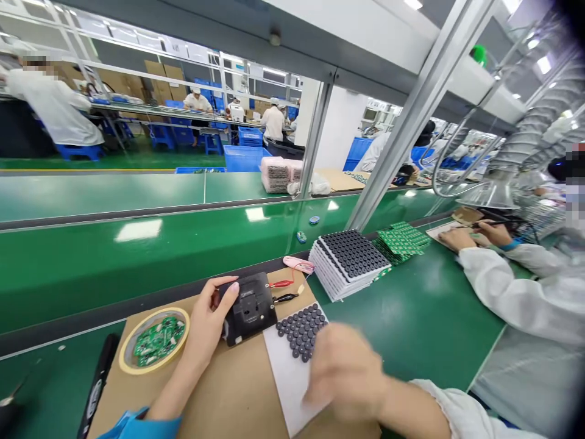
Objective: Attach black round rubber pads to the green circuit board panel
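My left hand (212, 314) grips the left side of a flat black box (249, 308), its thumb lying on top. Red and black crocodile clips (284, 291) are attached at the box's right side. My right hand (345, 369) is smeared by motion, so its fingers and anything in them cannot be made out. Below it lies a white foam sheet (286, 372), with rows of small round black parts (301, 329) on its upper half. Left of my left hand, a round cream-rimmed tray (122, 356) holds small green circuit boards (159, 340).
A stack of white foam trays (326, 277) with black round parts stands behind the sheet, near green board panels (400, 239). A black pen-like tool (98, 384) lies at left. A metal post (411, 122) rises behind. A co-worker's hands (475, 236) work at right.
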